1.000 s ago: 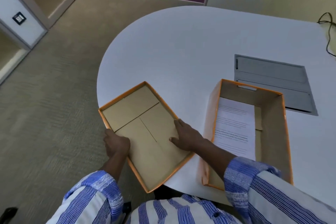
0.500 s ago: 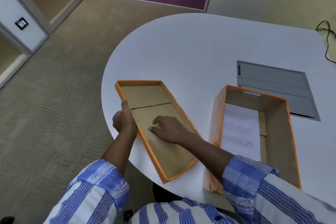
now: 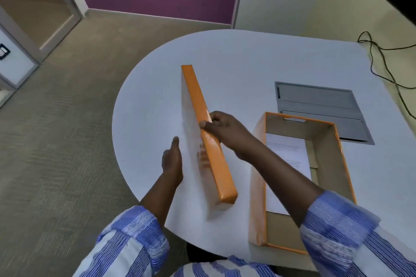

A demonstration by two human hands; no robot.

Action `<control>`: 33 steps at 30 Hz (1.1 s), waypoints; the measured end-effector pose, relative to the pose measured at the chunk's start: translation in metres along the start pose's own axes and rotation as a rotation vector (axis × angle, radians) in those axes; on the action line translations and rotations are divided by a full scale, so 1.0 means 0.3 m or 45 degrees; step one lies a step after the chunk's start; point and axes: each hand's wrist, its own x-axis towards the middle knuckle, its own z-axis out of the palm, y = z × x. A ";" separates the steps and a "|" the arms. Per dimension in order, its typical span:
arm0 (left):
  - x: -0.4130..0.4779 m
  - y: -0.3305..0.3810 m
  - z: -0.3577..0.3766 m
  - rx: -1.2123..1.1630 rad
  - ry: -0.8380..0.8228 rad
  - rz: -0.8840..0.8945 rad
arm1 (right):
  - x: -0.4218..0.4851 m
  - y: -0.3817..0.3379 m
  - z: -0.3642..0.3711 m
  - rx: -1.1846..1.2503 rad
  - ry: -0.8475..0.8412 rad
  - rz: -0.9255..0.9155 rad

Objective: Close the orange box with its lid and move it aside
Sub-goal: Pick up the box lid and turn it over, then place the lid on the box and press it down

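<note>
The orange lid (image 3: 208, 132) stands tilted on its long edge above the white table (image 3: 236, 58), with its orange side rim turned towards me and its left face blurred. My right hand (image 3: 227, 133) grips the lid's upper rim near the middle. My left hand (image 3: 172, 163) is pressed against the lid's left face from below, thumb raised. The open orange box (image 3: 257, 186) sits on the table just right of the lid. A white printed sheet (image 3: 286, 148) lies on its cardboard floor.
A grey flap panel (image 3: 319, 110) is set into the table behind the box. A black cable (image 3: 380, 60) runs along the far right edge. The table's rounded edge curves left of my hands, above carpet floor (image 3: 56, 141).
The lid lay flat and open side up at the table's near left edge. It is now lifted, turned up on its edge and carried right towards the box. My right hand shifted onto its rim.
</note>
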 end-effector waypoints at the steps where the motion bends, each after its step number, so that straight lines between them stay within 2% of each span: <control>1: 0.007 -0.036 -0.004 0.033 -0.020 -0.073 | -0.010 -0.004 -0.032 0.108 -0.017 0.019; 4: -0.023 -0.073 0.009 -0.124 -0.330 -0.230 | -0.043 0.019 -0.126 0.299 -0.049 0.079; 7: -0.032 -0.079 0.046 -0.206 -0.517 -0.211 | -0.086 0.074 -0.214 0.378 0.055 0.133; 10: -0.051 -0.074 0.095 0.002 -0.455 -0.053 | -0.137 0.154 -0.317 0.322 0.302 0.142; 18: -0.203 -0.024 0.311 0.488 -0.464 0.468 | -0.363 0.308 -0.558 -0.220 0.786 0.241; 21: -0.309 -0.036 0.390 0.602 -0.510 0.557 | -0.442 0.381 -0.639 -0.240 0.848 0.357; 26: -0.436 -0.092 0.504 0.724 -0.528 0.667 | -0.556 0.499 -0.732 -0.266 0.887 0.418; 33: -0.397 -0.242 0.590 1.017 -0.453 0.606 | -0.623 0.692 -0.770 -0.550 0.814 0.527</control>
